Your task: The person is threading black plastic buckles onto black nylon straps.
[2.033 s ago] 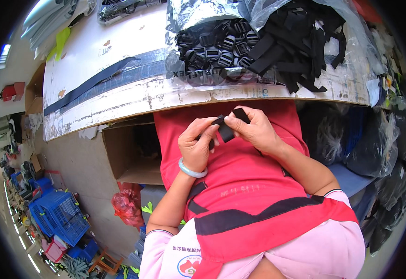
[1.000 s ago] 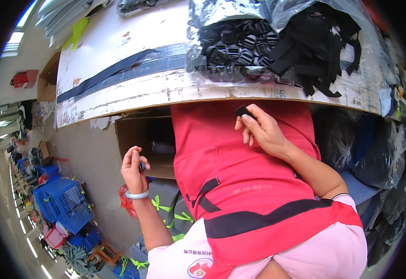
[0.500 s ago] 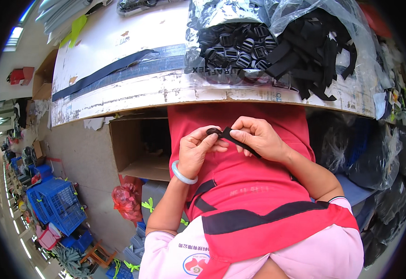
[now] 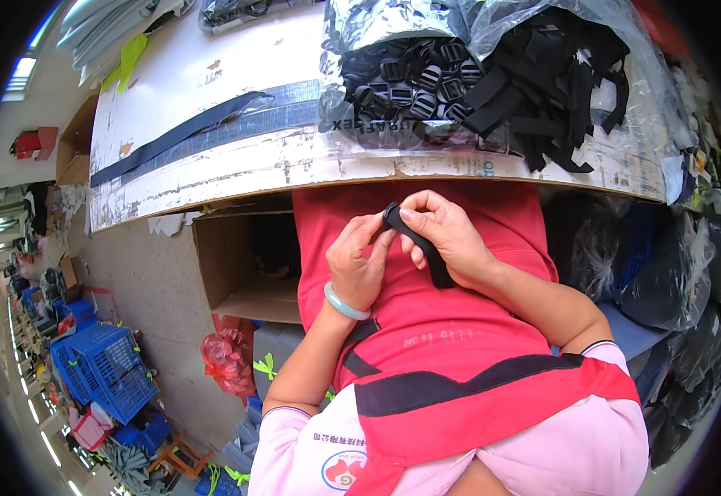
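Both hands meeting over the red apron (image 4: 426, 322): left hand (image 4: 359, 266) pinching the top end of a black strap (image 4: 416, 241), right hand (image 4: 447, 236) gripping it, below the table (image 4: 236, 157) edge.

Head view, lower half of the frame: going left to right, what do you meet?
Blue plastic crates → red plastic bag → open cardboard box → left hand with a pale bangle → black strap pinched by both hands → right hand → dark plastic bags.
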Demonstrator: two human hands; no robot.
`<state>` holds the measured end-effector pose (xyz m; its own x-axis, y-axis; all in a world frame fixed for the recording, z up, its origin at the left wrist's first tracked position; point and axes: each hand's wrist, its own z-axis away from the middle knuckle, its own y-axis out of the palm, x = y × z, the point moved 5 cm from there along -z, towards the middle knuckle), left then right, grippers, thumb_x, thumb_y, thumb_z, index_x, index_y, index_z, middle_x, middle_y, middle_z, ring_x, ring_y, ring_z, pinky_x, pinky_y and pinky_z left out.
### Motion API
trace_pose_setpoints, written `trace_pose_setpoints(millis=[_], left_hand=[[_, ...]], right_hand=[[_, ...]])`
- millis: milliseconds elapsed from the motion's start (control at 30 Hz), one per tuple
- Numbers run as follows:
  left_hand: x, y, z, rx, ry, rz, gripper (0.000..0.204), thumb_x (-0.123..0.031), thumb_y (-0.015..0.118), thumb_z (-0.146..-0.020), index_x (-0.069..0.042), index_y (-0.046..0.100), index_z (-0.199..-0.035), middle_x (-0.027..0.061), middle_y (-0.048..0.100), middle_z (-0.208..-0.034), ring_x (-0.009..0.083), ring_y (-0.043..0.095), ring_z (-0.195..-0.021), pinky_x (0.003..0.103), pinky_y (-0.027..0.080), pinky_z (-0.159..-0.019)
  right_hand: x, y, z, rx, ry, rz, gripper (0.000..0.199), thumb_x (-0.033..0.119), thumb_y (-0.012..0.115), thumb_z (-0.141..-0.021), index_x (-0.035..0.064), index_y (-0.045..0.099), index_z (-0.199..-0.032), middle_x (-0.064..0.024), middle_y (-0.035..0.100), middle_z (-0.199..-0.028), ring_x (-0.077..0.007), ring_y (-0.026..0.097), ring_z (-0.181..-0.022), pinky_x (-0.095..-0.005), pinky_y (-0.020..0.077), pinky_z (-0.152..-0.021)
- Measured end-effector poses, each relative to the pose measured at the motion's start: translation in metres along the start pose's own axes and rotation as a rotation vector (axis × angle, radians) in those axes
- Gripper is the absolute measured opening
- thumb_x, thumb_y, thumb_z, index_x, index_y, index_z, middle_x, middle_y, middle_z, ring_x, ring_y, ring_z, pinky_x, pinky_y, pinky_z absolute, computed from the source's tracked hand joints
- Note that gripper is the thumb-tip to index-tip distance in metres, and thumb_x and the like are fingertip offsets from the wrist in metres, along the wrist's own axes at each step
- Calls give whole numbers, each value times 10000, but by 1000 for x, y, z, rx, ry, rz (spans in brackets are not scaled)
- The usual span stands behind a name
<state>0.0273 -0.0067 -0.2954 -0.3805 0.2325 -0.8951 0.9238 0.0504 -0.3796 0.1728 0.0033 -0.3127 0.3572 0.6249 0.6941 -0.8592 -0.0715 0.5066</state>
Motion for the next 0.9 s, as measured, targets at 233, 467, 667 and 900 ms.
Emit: trace_pose_setpoints(millis=[233, 467, 667, 900], left_hand=[[4, -1, 4, 81, 221, -159, 251, 29, 699, -812, -3, 678, -1059, 123, 684, -851, 225, 665, -717, 290, 524, -624], [52, 17, 17, 149, -803, 888, 258, -124, 613, -948, 47, 656, -1136, 78, 699, -900, 136, 653, -730, 243, 517, -644], [38, 29, 6, 199, -888, 1202, 284, -143, 613, -954, 25, 618, -1183, 89, 691, -973, 154, 663, -724, 266, 557, -658], [34, 22, 4, 62, -788, 974, 233, -103, 628, -937, 64, 650, -1097, 129, 696, -930, 203, 704, -755, 303, 607, -664]], right_hand=[[5, -4, -4, 143, 93, -102, 267, 209, 576, -985, 18, 562, -1171, -58, 645, -827, -90, 625, -642, -202, 534, -599], [12, -14, -4, -1, -325, 623, 149, 112, 644, -930, 17, 676, -1040, -23, 631, -968, -94, 598, -898, -245, 483, -828], [19, -12, -4, 58, -399, 420, 130, 48, 685, -877, 24, 702, -1004, 0, 558, -937, -100, 533, -883, -228, 438, -763], [54, 7, 30, 6, -646, 597, 102, 25, 642, -908, 7, 691, -997, -14, 604, -913, -68, 569, -724, -206, 453, -619]])
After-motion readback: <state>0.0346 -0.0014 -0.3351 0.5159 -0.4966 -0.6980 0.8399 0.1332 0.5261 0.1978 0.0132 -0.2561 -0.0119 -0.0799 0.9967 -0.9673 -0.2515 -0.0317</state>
